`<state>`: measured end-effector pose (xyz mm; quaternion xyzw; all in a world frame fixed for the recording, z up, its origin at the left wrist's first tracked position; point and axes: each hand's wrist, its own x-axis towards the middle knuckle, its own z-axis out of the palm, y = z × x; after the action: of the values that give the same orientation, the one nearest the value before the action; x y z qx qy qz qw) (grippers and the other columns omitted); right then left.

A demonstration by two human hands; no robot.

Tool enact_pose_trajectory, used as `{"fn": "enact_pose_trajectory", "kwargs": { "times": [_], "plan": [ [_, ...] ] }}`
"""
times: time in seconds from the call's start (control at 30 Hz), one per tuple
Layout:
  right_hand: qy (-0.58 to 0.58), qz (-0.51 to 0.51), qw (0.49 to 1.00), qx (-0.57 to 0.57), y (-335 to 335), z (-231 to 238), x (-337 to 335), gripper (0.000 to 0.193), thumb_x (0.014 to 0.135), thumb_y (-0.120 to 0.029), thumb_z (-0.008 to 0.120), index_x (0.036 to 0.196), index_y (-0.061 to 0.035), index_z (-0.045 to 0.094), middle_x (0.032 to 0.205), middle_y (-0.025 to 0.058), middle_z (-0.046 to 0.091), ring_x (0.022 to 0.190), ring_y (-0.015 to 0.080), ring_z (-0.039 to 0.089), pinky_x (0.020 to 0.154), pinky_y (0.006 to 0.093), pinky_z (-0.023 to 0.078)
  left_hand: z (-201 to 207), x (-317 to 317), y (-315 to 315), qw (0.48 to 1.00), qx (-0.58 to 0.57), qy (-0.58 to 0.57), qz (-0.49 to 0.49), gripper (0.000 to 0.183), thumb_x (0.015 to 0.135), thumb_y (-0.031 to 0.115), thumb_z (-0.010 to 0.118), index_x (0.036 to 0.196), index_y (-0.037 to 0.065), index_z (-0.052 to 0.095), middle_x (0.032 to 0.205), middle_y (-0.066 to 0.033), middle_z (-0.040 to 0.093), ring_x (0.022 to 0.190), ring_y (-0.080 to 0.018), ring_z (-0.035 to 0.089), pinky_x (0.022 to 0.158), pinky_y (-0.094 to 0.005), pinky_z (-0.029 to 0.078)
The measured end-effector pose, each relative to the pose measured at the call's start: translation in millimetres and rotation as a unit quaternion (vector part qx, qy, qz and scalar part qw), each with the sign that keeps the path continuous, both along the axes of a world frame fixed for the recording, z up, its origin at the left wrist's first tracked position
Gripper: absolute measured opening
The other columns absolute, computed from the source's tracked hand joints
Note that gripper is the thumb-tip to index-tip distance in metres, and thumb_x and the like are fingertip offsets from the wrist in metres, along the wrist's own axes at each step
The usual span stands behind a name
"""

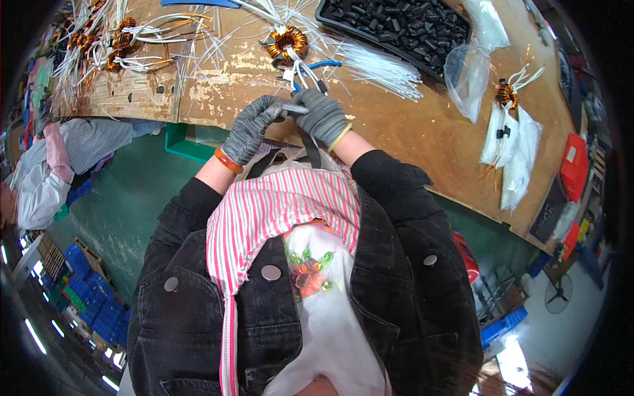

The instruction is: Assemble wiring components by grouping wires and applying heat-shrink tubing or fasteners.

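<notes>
Both my hands wear grey knit gloves and meet at the near edge of the wooden table. My left hand [252, 125] is closed, its fingertips on a small silver-grey piece [294, 107] that spans to the other hand. Curled fingers on my right hand [321, 117] press at that piece's other end; its kind is unclear. Just beyond them lies a ring coil of copper wire [301, 42], its white-sleeved leads [302, 69] running toward my fingers. A curved blue piece [323, 65] and a small black piece [321, 86] are beside the leads.
A black tray [422, 65] of small black parts stands at the far right, with white tubes [383, 69] before it. Several coils [122, 39] lie left. Another coil [507, 94] and plastic bags [522, 158] are right. A person [39, 178] sits at left.
</notes>
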<state>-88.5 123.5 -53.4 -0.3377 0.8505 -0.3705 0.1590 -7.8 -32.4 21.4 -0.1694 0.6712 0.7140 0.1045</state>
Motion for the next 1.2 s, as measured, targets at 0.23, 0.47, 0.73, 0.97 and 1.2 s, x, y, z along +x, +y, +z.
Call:
{"fn": "enact_pose_trajectory", "kwargs": {
  "times": [0.23,0.47,0.73,0.97,1.2],
  "plan": [
    [0.078,0.022,0.993,0.08,-3.5,-11.2,3.5,0.023,0.075,-0.022,0.057,0.093,-0.0081,0.059,0.085,0.0136,0.058,0.078,0.027,0.06,0.068,0.0374,0.048,-11.5,-0.3,1.2,0.977,-0.17,0.096,-0.091,0.013,0.089,0.011,0.046,0.092,0.0,0.054,0.085,-0.0046,0.054,0.083,-0.0123,0.05,0.078,-0.0253,0.04],
    [-0.012,-0.065,0.997,-0.035,21.7,-5.2,-15.7,0.024,0.077,-0.018,0.054,0.099,-0.0084,0.056,0.088,0.0133,0.059,0.073,0.0297,0.058,0.064,0.0379,0.047,6.5,-7.1,-5.4,0.924,-0.328,0.196,0.028,0.011,0.081,0.012,0.057,0.088,0.003,0.056,0.089,-0.0109,0.056,0.083,-0.0214,0.055,0.075,-0.0302,0.043],
    [-0.652,-0.266,0.566,-0.429,46.9,8.4,-46.9,0.035,0.088,-0.033,0.048,0.108,-0.0047,0.051,0.083,0.0059,0.059,0.057,0.0134,0.051,0.047,0.0261,0.041,60.3,-23.0,43.4,0.86,-0.407,0.262,-0.161,0.016,0.079,0.014,0.059,0.092,0.004,0.059,0.086,-0.0123,0.06,0.079,-0.0259,0.058,0.075,-0.0338,0.045],
    [-0.606,-0.193,0.629,-0.447,22.0,19.2,-33.8,0.036,0.089,-0.032,0.046,0.108,-0.0017,0.05,0.086,0.0091,0.06,0.073,0.0219,0.06,0.065,0.0357,0.052,3.0,-29.5,35.4,0.888,-0.395,0.135,-0.192,0.016,0.077,0.018,0.059,0.084,0.004,0.063,0.077,-0.0153,0.061,0.072,-0.0317,0.058,0.066,-0.0375,0.046],
    [-0.579,-0.173,0.743,-0.287,39.9,11.7,-46.3,0.04,0.084,-0.042,0.052,0.091,-0.0039,0.061,0.073,0.006,0.062,0.065,0.0165,0.06,0.056,0.0295,0.049,13.5,-43.4,21.0,0.871,-0.44,0.138,-0.173,0.016,0.076,0.018,0.062,0.081,0.003,0.063,0.076,-0.0149,0.06,0.071,-0.0305,0.058,0.066,-0.0374,0.046]
  ]
}}
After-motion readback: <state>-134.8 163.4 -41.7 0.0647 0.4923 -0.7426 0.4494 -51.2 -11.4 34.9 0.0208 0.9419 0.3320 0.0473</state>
